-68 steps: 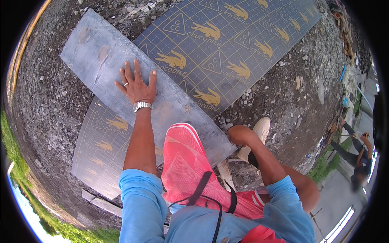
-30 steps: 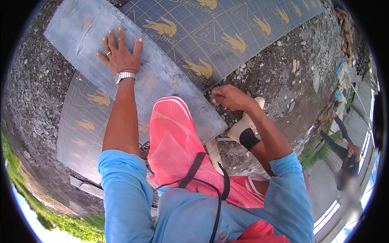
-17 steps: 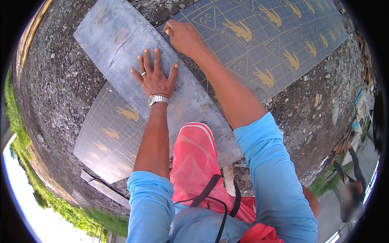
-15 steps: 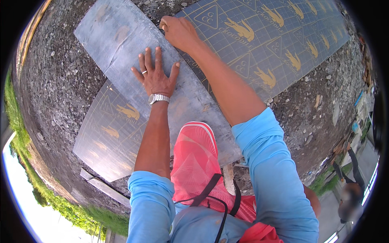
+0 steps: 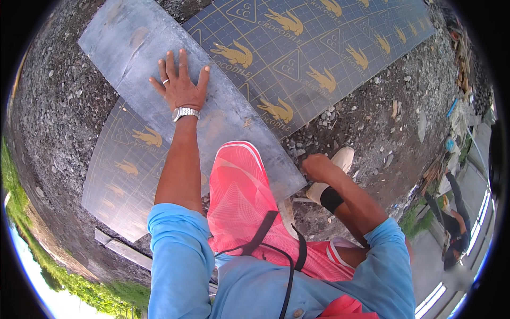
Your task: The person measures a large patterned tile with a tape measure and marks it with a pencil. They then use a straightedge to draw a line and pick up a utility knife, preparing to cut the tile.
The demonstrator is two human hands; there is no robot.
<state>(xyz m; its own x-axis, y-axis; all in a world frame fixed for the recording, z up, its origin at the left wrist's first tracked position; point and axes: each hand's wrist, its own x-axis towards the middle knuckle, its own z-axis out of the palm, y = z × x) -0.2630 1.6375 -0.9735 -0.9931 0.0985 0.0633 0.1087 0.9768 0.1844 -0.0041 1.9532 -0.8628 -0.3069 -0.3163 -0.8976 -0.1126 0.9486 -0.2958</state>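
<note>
My left hand (image 5: 183,91), with a ring and a wristwatch, presses flat on a long grey board (image 5: 223,119), fingers spread. The board lies slantwise across a dark sheet (image 5: 319,53) printed with yellow crocodile figures and grid lines. My right hand (image 5: 317,168) is closed beside the board's near right corner. What it holds, if anything, is hidden. My leg in pink patterned shorts (image 5: 236,183) is over the near part of the board. My foot (image 5: 342,159) shows just beyond my right hand.
Another part of printed sheet (image 5: 114,175) sticks out left of the board. Gravelly ground (image 5: 64,106) surrounds the sheets. A narrow wood strip (image 5: 125,250) lies at the lower left. Wood scraps (image 5: 462,69) lie at the right, and a person (image 5: 454,228) is at the far right.
My right hand has come down along the board's right edge, from its far part to the near right corner. My left hand stays flat on the board. The view has shifted a little.
</note>
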